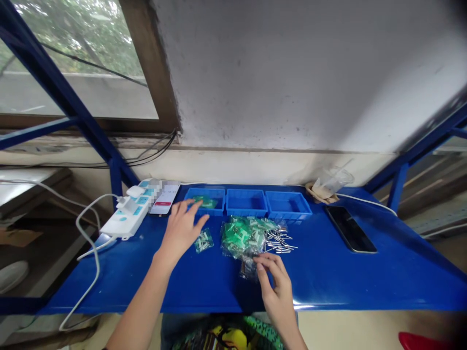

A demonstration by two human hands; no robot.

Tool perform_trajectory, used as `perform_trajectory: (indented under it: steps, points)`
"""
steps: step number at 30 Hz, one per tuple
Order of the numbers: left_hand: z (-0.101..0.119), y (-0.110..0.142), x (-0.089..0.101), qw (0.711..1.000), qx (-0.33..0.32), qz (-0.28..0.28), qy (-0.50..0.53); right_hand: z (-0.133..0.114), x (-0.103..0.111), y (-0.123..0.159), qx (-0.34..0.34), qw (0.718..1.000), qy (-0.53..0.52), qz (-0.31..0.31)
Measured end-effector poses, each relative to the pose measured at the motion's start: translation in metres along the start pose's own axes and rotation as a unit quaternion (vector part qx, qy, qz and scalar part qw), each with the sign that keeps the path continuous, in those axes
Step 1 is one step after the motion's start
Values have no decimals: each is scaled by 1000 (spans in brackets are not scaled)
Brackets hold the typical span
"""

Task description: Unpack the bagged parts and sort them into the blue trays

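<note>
My left hand (181, 227) is open, its fingers spread at the front edge of the left blue bin (221, 212). Inside that bin lies a green packet (205, 201), close to my fingertips. Just right of my left thumb, a small clear bag of white and green pieces (204, 240) rests on the table. My right hand (276, 279) pinches the edge of a small clear plastic bag (248, 268) with dark contents I cannot make out. Beyond it sits a pile of green packets (241, 236), with loose metal pins (280, 241) to its right.
A middle blue bin (246, 210) and a right blue bin (289, 212) continue the row. A power strip (129, 214) with white cables and a lit phone (165, 199) lie at left. At right are a dark phone (350, 229) and a clear cup (333, 181).
</note>
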State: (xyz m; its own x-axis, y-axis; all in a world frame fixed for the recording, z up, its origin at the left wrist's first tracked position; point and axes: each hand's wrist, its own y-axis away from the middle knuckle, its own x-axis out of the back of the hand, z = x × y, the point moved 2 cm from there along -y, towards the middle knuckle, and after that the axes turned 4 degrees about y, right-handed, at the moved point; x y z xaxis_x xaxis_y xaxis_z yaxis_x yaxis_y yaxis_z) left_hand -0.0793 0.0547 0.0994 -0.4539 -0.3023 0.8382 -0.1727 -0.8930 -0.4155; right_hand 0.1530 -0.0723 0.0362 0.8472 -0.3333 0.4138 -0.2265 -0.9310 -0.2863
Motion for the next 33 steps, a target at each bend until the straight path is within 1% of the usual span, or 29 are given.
perform_trajectory:
  steps: [1, 2, 3, 5, 7, 8, 9, 11, 12, 13, 14, 15, 16, 17, 19, 22, 24, 26, 28, 29, 31, 33]
  points:
    - [-4, 10, -10, 998, 30, -63, -6, 0, 2, -2, -7, 1000, -7, -2]
    - [-9, 21, -19, 992, 63, -109, -10, 0, 5, -5, -13, 1000, -11, -6]
    - [-13, 31, -27, 986, 91, -137, -13, 0, 7, -8, -16, 1000, -13, -13]
    - [-20, 46, -37, 977, 125, -171, 1, -2, 9, -15, -18, 999, -18, -33]
    - [-22, 52, -42, 968, 150, -192, 58, -6, 5, -23, -17, 997, -34, -63]
    - [-20, 52, -42, 965, 156, -188, 92, -9, 1, -27, -23, 995, -51, -81]
    - [-17, 50, -40, 965, 157, -169, 126, -12, -4, -32, -37, 992, -74, -100]
    - [-4, 41, -31, 969, 134, -98, 185, -20, -17, -44, -94, 976, -135, -140]
    - [5, 35, -25, 970, 108, -58, 209, -24, -24, -51, -133, 964, -168, -158]
    - [15, 28, -20, 970, 77, -30, 228, -29, -31, -59, -168, 949, -203, -173]
    - [25, 21, -14, 971, 31, -14, 235, -34, -38, -68, -192, 935, -238, -182]
    - [35, 13, -9, 972, -24, -12, 235, -39, -43, -79, -198, 925, -267, -183]
    - [44, 5, -6, 969, -77, -9, 234, -44, -47, -92, -184, 922, -292, -173]
    - [51, -3, -3, 965, -112, 0, 235, -48, -50, -105, -158, 925, -308, -158]
    - [57, -19, -4, 962, -137, 17, 236, -51, -54, -130, -102, 936, -312, -126]
    - [53, -37, -14, 967, -110, 26, 228, -42, -60, -157, -66, 951, -287, -98]
    - [47, -43, -23, 970, -82, 5, 227, -31, -61, -165, -52, 961, -264, -62]
    - [44, -45, -32, 966, -51, -27, 254, -20, -59, -166, -41, 971, -237, -9]
    - [42, -47, -41, 944, -11, -67, 324, -11, -55, -161, -31, 976, -211, 37]
    - [42, -48, -46, 924, 17, -91, 371, -9, -52, -158, -17, 980, -191, 51]
    - [43, -48, -57, 867, 83, -135, 472, -7, -50, -151, 38, 989, -129, 56]
    - [41, -46, -68, 802, 154, -145, 559, -8, -50, -145, 125, 990, -54, 36]
